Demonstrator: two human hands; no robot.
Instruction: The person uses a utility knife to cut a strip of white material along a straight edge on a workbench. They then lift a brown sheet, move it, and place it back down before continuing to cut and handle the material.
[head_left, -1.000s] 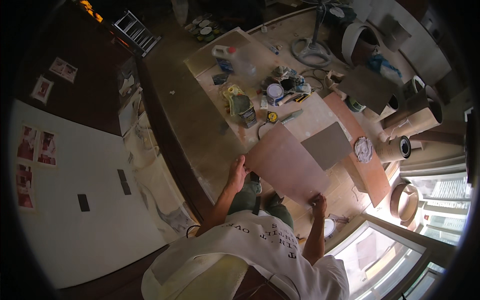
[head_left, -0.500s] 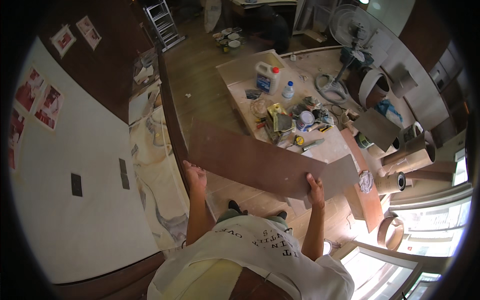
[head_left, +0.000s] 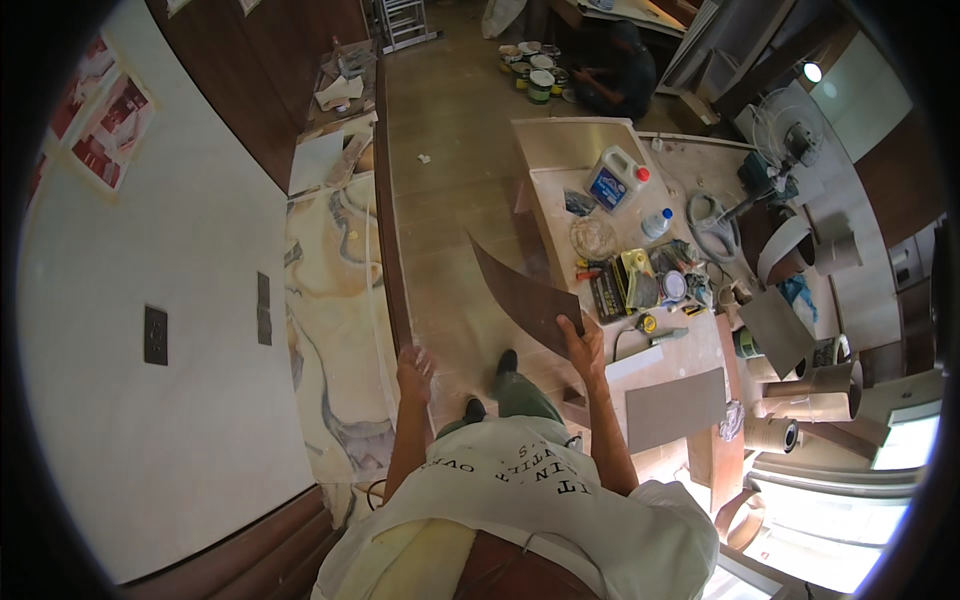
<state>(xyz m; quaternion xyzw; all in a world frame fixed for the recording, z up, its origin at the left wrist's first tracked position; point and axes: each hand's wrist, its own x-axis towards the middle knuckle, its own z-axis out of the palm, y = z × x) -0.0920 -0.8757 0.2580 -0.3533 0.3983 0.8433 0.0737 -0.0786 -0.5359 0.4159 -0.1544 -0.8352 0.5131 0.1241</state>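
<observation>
My right hand (head_left: 585,347) grips the near end of a thin, dark brown sheet (head_left: 530,302), thumb on top. The sheet curves away to a narrow far tip over the floor, left of the workbench (head_left: 668,345). My left hand (head_left: 415,374) is off the sheet, beside the dark edge strip of the marble-patterned ledge (head_left: 340,380). It holds nothing, and its slightly blurred fingers are apart. A grey-brown rectangular sheet (head_left: 676,410) lies at the bench's near end, right of my right forearm.
On the bench stand a white jug (head_left: 617,182), a water bottle (head_left: 656,223), a tape measure (head_left: 647,323) and a ring of hose (head_left: 712,228). Rolled sheets (head_left: 815,390) lie to the right. A person (head_left: 622,75) crouches beyond, near several paint cans (head_left: 541,82).
My left hand has let go of the brown sheet. The sheet has swung round to point away from me, still in my right hand. My view has shifted.
</observation>
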